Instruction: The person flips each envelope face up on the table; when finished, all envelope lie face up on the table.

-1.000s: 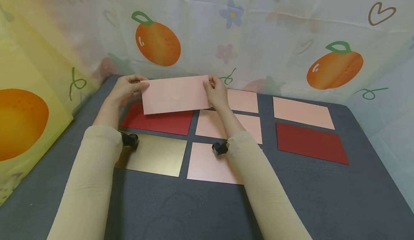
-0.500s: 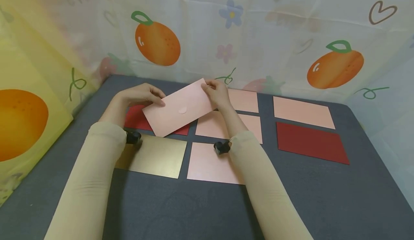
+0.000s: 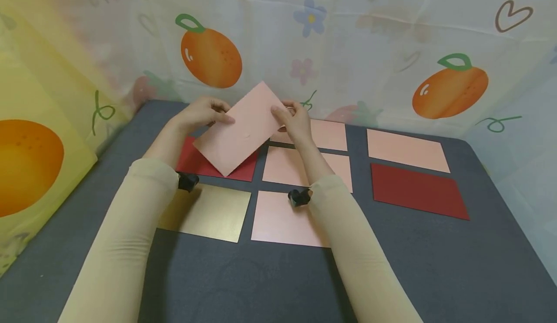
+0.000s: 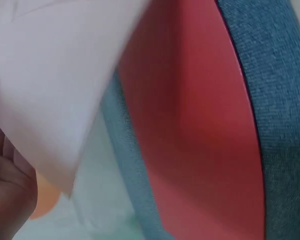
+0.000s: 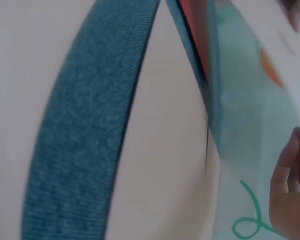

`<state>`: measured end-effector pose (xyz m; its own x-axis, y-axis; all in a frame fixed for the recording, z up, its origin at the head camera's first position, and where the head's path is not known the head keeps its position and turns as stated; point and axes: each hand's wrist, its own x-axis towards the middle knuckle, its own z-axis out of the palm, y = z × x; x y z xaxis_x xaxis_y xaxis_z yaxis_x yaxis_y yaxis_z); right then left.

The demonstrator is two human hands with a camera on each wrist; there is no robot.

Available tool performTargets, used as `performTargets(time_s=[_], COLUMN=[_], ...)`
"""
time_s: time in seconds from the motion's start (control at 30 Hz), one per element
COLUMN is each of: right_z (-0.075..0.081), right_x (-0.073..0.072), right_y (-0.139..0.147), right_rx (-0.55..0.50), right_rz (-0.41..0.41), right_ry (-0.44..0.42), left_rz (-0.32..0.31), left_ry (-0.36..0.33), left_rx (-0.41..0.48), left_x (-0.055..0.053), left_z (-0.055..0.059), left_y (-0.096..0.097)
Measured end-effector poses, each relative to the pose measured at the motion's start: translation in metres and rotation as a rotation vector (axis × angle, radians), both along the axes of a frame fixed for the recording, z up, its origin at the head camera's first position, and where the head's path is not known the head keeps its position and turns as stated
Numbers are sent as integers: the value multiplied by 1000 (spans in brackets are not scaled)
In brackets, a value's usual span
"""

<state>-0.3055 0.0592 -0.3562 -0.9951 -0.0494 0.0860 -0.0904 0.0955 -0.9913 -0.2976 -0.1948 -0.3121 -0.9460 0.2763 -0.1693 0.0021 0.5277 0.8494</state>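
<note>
A pink envelope [image 3: 241, 132] with a small rounded tab mark near its middle is held tilted above the table, one corner pointing up. My left hand [image 3: 201, 116] pinches its left edge, thumb on the near face. My right hand [image 3: 297, 121] grips the right edge, thumb in front and fingers behind. Below the lower corner lies a flat red envelope [image 3: 190, 161], partly covered in the head view. In the left wrist view the pink envelope [image 4: 55, 75] hangs over the red one [image 4: 205, 130]. The right wrist view shows the held envelope only at its upper right edge.
On the dark table [image 3: 209, 284] lie a gold rectangle [image 3: 217, 212], several pink ones such as the front one [image 3: 283, 219], and a second red one [image 3: 417, 191] at the right. A fruit-printed curtain [image 3: 348, 37] rises behind the table's back edge.
The pink envelope has turned from nearly level to a steep slant, right side up. My left hand let its grip slide along the edge and has moved right; my right hand stays nearly in place.
</note>
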Motion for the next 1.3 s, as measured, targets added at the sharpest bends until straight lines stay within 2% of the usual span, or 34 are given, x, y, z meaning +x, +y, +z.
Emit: performTargets(time_s=[0.07,0.13,0.2,0.37,0.5,0.63,0.77,0.83,0.93,1.1,1.17,1.3], right_z=[-1,-2,-3,-7,-9,-10,-11,-12,-13,-14,-15,-17], right_x=[1,1,2,7,10,10,10,9,8,7,8,10], right_y=[1,1,1,-3,-7,-7,-3,-1,-1,-7,-10,-17], right_rx=[-65,-83,-39,148,146,117,130,115,34,-64,-33,115], right_rz=[47,104,175,381,460,445,391,344,252,133,126,155], right_ry=[-21,-51,-77,-155,-214,-236,-234,-230,-230,-234,-227,-194], left_rz=[51,86,118,192,220,227,294,347,409,467,480,494], left_ry=[-19,-34,-58,-145,-224,-267,-275,-279,-286,-282,-272,-258], left_rx=[96,190,269,492,586,587,625,656,676,655,621,515], left_x=[-3,-4,-4,-3,-2,0,4,5,8,10,10,8], left_z=[-4,-6,-9,-14,-19,-23,-26,-27,-30,-35,-37,-40], left_y=[-6,-10,-13,-16,-17,-23,-37,-45,-54,-57,-56,-53])
